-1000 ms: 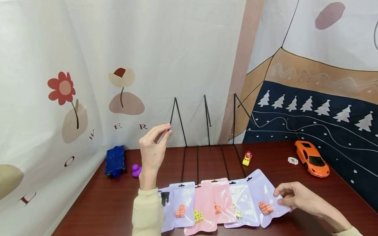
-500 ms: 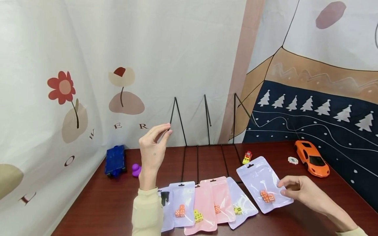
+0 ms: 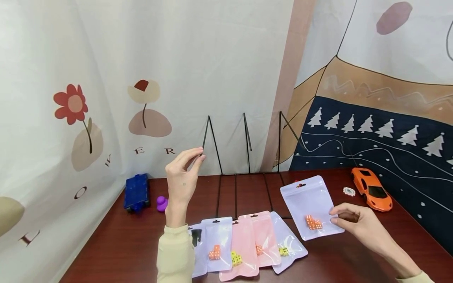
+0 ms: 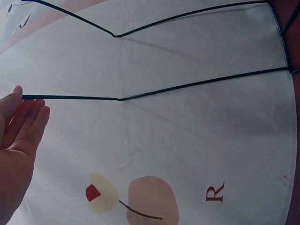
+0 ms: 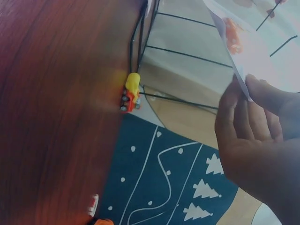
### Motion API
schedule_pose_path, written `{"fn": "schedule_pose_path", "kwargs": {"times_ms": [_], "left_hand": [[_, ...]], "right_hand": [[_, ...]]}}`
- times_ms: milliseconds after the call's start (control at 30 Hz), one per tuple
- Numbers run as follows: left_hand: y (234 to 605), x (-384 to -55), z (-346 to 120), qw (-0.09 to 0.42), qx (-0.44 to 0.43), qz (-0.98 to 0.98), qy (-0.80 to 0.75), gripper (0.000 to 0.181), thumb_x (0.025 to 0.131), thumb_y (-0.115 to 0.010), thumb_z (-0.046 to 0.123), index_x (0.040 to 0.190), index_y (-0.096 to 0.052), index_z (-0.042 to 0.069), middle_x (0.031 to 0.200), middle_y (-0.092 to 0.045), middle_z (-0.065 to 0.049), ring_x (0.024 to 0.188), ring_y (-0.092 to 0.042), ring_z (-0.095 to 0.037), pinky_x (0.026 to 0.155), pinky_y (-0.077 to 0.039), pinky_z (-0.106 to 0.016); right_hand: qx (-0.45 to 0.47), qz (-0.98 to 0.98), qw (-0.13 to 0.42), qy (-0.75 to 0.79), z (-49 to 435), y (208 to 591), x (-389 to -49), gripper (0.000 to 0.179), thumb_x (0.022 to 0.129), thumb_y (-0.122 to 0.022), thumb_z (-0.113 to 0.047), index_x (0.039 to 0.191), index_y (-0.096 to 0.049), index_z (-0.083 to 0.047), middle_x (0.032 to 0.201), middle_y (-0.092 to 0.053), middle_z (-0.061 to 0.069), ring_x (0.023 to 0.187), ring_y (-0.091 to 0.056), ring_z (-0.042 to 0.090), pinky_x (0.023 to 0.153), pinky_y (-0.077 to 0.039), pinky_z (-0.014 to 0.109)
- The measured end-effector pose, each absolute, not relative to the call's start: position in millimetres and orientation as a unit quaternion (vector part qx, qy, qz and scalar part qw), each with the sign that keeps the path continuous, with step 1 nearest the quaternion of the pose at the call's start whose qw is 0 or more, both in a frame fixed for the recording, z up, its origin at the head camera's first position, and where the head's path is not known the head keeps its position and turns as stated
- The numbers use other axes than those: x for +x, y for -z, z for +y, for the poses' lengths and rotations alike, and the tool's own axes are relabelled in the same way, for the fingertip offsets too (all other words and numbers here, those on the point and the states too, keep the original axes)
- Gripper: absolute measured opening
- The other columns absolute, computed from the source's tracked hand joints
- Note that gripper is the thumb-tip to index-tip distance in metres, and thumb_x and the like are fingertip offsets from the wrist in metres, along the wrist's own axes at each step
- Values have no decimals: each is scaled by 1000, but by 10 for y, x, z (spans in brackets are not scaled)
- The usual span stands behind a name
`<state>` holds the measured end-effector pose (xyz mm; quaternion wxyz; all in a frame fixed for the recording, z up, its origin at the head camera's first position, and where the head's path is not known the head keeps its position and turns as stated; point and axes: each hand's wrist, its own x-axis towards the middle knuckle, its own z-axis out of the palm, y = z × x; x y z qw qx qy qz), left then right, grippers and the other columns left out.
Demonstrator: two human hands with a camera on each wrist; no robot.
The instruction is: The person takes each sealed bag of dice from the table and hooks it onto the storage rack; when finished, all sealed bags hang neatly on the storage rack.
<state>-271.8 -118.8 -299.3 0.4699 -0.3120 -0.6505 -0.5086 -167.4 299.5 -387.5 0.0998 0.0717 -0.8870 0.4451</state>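
Note:
My left hand [image 3: 182,177] pinches the free end of the leftmost prong of a black wire rack [image 3: 235,196]; the left wrist view shows the prong [image 4: 75,98] between thumb and fingers. My right hand [image 3: 362,226] pinches the lower right edge of a lilac zip pouch [image 3: 301,202] with orange dice [image 3: 313,223] inside, raised above the table. In the right wrist view its corner sits between thumb and fingers. On the table below lie a lilac pouch with yellow dice [image 3: 288,236], two overlapping pink pouches [image 3: 263,232] and more lilac pouches [image 3: 221,232] at the left.
A blue toy vehicle [image 3: 136,192] and a purple duck [image 3: 162,203] stand at the left. An orange toy car [image 3: 371,188] and a white chip [image 3: 349,191] are at the right. A small red and yellow toy car [image 5: 131,93] is mostly behind the raised pouch in the head view.
My right hand has lifted the lilac pouch off the row, up and away from the table, and turned it more upright. The pouch beneath shifted and tilted. My left hand stays on the prong.

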Motion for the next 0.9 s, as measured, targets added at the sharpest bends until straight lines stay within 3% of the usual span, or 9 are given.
{"fn": "schedule_pose_path", "kwargs": {"times_ms": [300, 900], "left_hand": [[2976, -2709, -1175, 474, -303, -655, 504, 18, 76, -72, -11, 93, -72, -5, 96, -70, -14, 89, -66, -26, 85, -55, -27], [2983, -2706, -1170, 471, -307, -655, 505, 16, 79, -71, -8, 94, -72, -4, 96, -70, -13, 89, -66, -22, 84, -55, -28]], "right_hand": [[76, -869, 177, -456, 2881, 3807, -1654, 14, 84, -72, -5, 98, -68, -5, 84, -67, -9, 68, -58, 12, 52, -49, 21], [90, -846, 247, -464, 2769, 3639, -1730, 16, 84, -72, -4, 99, -68, -4, 81, -67, -5, 66, -54, 12, 51, -45, 21]]}}
